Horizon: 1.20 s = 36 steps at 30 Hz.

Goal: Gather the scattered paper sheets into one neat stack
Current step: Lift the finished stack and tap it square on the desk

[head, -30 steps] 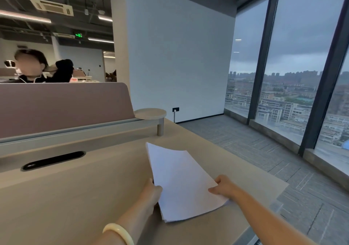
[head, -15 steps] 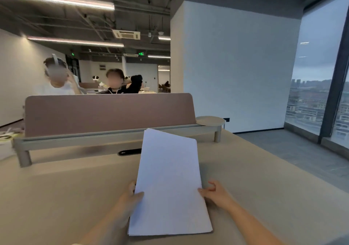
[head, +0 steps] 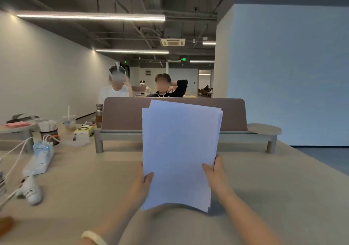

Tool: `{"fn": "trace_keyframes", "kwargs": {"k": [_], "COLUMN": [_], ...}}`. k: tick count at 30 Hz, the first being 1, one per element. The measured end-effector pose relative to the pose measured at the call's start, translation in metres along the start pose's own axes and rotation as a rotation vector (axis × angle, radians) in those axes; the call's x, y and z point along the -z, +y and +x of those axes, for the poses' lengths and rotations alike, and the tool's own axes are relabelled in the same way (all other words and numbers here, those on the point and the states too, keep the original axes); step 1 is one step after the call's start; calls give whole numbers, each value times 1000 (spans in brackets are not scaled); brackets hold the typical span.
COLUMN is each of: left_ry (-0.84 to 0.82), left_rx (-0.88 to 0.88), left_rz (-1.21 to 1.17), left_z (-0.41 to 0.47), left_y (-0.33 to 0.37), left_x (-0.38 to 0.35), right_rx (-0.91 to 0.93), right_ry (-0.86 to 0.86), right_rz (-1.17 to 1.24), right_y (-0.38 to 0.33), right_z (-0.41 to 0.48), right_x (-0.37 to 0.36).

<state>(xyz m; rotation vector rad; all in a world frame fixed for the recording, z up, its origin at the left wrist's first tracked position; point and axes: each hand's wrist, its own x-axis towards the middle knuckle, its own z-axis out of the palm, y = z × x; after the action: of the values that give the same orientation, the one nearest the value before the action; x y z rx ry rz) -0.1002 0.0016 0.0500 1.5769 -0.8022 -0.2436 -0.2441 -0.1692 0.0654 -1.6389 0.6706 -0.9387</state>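
A stack of white paper sheets (head: 179, 150) stands nearly upright above the beige table (head: 264, 188), its top edges slightly uneven. My left hand (head: 142, 183) grips the stack's left edge, thumb on the front face. My right hand (head: 214, 173) grips the right edge, thumb in front and fingers behind. The stack's bottom edge curves just above the tabletop.
A brown desk divider (head: 122, 114) on a grey rail crosses the table behind the paper. At left lie a white power strip (head: 38, 159) with cables, a white charger (head: 31, 190), a drink cup (head: 69, 121) and small boxes. Two people sit beyond the divider.
The stack has been lifted from lying flat on the table to nearly upright between both hands. The view has swung left, bringing the power strip and clutter into sight.
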Motion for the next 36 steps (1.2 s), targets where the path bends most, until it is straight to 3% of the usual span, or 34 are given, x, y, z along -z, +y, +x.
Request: {"fn": "trace_keyframes", "kwargs": {"k": [5,12,15,24,28,30,33,34,36], "left_ry": [25,196,183,175,151,297,542,561,441], "left_rx": [-32,-34,-54,64,142,134,-20,-89,-161], "left_rz": [-20,-54,-85,6,-39,22,207,292,379], "left_z": [-8,-5,2,-4,1,7,27,36,50], "left_y": [-6,0,7,-34,-26,-14,15,21,28], "left_x": [4,-11,-9,-16,-5,12,52,65,82], "right_rx": [-57,-21,37,-48,-15,65,216,249,298], "right_ry": [-81,8,19,6,-46,-112,-208,-255,-367], "right_rz": [129,135,121,16,-175,-365,-693,-802,-982], "right_y": [14,9,3,40,16,-5,-49,-66,-95], "right_z": [-13,-12,-5,-14,0,13,30,33,36], "right_x": [-20,-31,-26,-37,-19,-4,16,18,15]}}
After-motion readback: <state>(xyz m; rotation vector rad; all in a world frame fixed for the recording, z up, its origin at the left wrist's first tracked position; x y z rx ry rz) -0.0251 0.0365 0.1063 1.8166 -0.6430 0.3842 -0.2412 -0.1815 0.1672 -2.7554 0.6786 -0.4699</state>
